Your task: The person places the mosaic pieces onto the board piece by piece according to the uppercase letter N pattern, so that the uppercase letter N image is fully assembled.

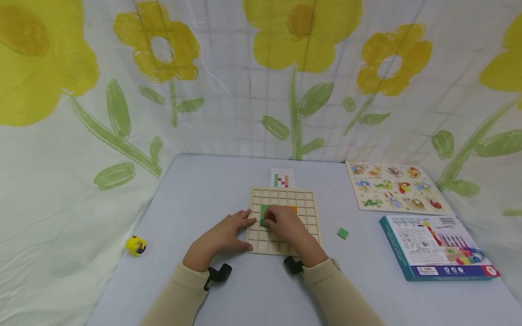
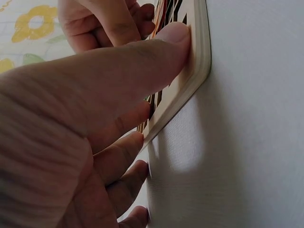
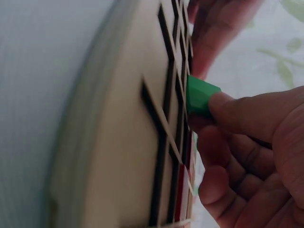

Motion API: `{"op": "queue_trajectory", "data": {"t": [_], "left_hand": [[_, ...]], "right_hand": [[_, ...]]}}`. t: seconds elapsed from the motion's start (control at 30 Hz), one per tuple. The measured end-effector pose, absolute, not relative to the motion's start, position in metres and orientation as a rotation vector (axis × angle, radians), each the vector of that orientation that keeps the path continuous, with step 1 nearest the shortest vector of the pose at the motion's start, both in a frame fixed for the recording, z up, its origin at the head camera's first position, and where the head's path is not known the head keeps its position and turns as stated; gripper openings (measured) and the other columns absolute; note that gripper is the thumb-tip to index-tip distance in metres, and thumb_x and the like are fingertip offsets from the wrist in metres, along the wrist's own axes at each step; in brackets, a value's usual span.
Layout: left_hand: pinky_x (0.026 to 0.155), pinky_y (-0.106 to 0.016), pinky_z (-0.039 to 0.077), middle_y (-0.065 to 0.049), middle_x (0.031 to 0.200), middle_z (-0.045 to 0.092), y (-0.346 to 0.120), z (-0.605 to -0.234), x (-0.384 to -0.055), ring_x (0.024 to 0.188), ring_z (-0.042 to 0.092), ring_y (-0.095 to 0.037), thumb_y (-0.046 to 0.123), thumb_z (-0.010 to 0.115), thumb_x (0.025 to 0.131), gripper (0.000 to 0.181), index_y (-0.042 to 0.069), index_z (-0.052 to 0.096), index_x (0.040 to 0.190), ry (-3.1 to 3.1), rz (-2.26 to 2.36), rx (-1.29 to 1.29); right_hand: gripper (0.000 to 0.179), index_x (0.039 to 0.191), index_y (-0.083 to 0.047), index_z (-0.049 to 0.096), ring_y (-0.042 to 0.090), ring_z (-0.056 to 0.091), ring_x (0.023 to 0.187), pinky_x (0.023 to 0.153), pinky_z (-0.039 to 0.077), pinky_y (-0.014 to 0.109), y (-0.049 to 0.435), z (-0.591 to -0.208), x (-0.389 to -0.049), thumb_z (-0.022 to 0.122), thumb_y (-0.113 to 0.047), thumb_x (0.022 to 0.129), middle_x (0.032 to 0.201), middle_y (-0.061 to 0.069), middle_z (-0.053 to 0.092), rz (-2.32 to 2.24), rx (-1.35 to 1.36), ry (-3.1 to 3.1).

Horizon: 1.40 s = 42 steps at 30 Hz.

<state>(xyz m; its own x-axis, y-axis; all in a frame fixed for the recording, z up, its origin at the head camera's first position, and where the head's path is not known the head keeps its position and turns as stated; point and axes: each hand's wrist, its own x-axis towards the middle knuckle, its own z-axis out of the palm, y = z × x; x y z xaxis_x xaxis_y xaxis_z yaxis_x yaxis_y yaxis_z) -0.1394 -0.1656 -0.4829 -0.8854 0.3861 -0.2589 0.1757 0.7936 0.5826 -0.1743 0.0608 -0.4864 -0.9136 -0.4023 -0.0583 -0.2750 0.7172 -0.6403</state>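
A wooden grid board (image 1: 261, 249) lies on the table in front of me. My right hand (image 1: 289, 226) is over its middle and pinches a green tile (image 3: 198, 95) between thumb and fingers, the tile right at the grid's surface in the right wrist view. My left hand (image 1: 224, 235) rests at the board's left edge, its fingers spread and its thumb on the near corner. Other tiles sit in the grid: green (image 1: 264, 208), orange (image 1: 293, 209) and red (image 3: 180, 190). The right hand hides part of them.
Behind the board lies a small pattern card (image 1: 282, 178). One loose green tile (image 1: 343, 233) is right of the board. Farther right are an insect puzzle board (image 1: 381, 175) and a flat box (image 1: 424, 246). A yellow toy (image 1: 135, 245) sits at the table's left edge.
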Motion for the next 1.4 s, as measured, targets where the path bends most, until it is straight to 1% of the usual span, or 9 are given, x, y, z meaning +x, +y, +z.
{"op": "queue_trajectory", "data": {"t": [0.23, 0.5, 0.67, 0.83, 0.93, 1.07, 1.2, 1.3, 1.4], "left_hand": [[0.134, -0.062, 0.028, -0.004, 0.179, 0.035, -0.165, -0.486, -0.134, 0.168, 0.027, -0.035, 0.029, 0.094, 0.087, 0.081, 0.019, 0.059, 0.159, 2.622, 0.789, 0.397], [0.134, -0.062, 0.030, -0.003, 0.179, 0.034, -0.163, -0.488, -0.136, 0.168, 0.028, -0.035, 0.030, 0.093, 0.088, 0.081, 0.019, 0.058, 0.160, 2.632, 0.769, 0.404], [0.134, -0.062, 0.030, -0.004, 0.179, 0.034, -0.163, -0.487, -0.137, 0.167, 0.028, -0.035, 0.029, 0.093, 0.088, 0.081, 0.019, 0.058, 0.160, 2.631, 0.776, 0.414], [0.134, -0.061, 0.029, -0.003, 0.179, 0.034, -0.162, -0.486, -0.138, 0.167, 0.028, -0.035, 0.028, 0.093, 0.088, 0.081, 0.019, 0.058, 0.160, 2.632, 0.783, 0.416], [0.134, -0.061, 0.030, -0.003, 0.179, 0.034, -0.162, -0.486, -0.138, 0.167, 0.028, -0.035, 0.028, 0.093, 0.088, 0.081, 0.019, 0.058, 0.160, 2.632, 0.790, 0.405], [0.134, -0.061, 0.029, -0.003, 0.179, 0.034, -0.160, -0.485, -0.137, 0.167, 0.028, -0.036, 0.028, 0.094, 0.087, 0.082, 0.019, 0.058, 0.160, 2.633, 0.794, 0.401], [0.136, -0.059, 0.026, -0.004, 0.179, 0.035, -0.160, -0.486, -0.138, 0.168, 0.028, -0.034, 0.027, 0.094, 0.087, 0.082, 0.018, 0.058, 0.160, 2.640, 0.785, 0.401], [0.137, -0.058, 0.025, -0.005, 0.179, 0.035, -0.160, -0.485, -0.138, 0.168, 0.028, -0.032, 0.027, 0.094, 0.086, 0.083, 0.018, 0.058, 0.160, 2.645, 0.774, 0.397], [0.136, -0.058, 0.026, -0.005, 0.179, 0.035, -0.161, -0.485, -0.139, 0.168, 0.028, -0.032, 0.028, 0.094, 0.087, 0.083, 0.018, 0.058, 0.160, 2.647, 0.765, 0.391]], "right_hand": [[0.003, 0.103, -0.017, 0.074, 0.015, 0.059, 0.087, 0.081, 0.056, 0.035, 0.055, -0.492, -0.166, 0.077, -0.017, 0.103, 0.095, -0.004, 0.069, -0.921, -0.541, 2.750], [0.001, 0.102, -0.016, 0.078, 0.013, 0.059, 0.090, 0.086, 0.059, 0.036, 0.055, -0.493, -0.163, 0.078, -0.016, 0.102, 0.100, -0.004, 0.068, -0.848, -0.562, 2.812], [0.008, 0.097, -0.017, 0.081, 0.013, 0.060, 0.086, 0.086, 0.061, 0.036, 0.054, -0.491, -0.161, 0.077, -0.012, 0.102, 0.097, -0.005, 0.069, -0.761, -0.584, 2.853], [0.007, 0.098, -0.017, 0.082, 0.011, 0.060, 0.085, 0.084, 0.062, 0.036, 0.054, -0.490, -0.162, 0.078, -0.013, 0.102, 0.096, -0.005, 0.069, -0.729, -0.594, 2.867], [0.007, 0.100, -0.017, 0.082, 0.011, 0.062, 0.088, 0.086, 0.062, 0.037, 0.059, -0.488, -0.162, 0.076, -0.014, 0.103, 0.099, -0.005, 0.070, -0.782, -0.585, 2.853], [0.008, 0.103, -0.016, 0.082, 0.015, 0.067, 0.098, 0.091, 0.062, 0.042, 0.080, -0.480, -0.163, 0.075, -0.015, 0.104, 0.107, -0.003, 0.073, -0.908, -0.519, 2.856], [0.007, 0.108, -0.013, 0.081, 0.021, 0.064, 0.097, 0.088, 0.060, 0.043, 0.118, -0.471, -0.165, 0.076, -0.015, 0.104, 0.111, 0.001, 0.074, -0.978, -0.361, 2.891], [0.014, 0.116, -0.009, 0.078, 0.025, 0.061, 0.096, 0.086, 0.057, 0.043, 0.156, -0.469, -0.167, 0.073, -0.017, 0.105, 0.116, 0.007, 0.073, -0.975, -0.208, 2.908], [0.025, 0.125, -0.004, 0.074, 0.031, 0.063, 0.104, 0.089, 0.058, 0.049, 0.193, -0.470, -0.166, 0.071, -0.020, 0.106, 0.125, 0.016, 0.070, -0.918, -0.062, 2.882]]}}
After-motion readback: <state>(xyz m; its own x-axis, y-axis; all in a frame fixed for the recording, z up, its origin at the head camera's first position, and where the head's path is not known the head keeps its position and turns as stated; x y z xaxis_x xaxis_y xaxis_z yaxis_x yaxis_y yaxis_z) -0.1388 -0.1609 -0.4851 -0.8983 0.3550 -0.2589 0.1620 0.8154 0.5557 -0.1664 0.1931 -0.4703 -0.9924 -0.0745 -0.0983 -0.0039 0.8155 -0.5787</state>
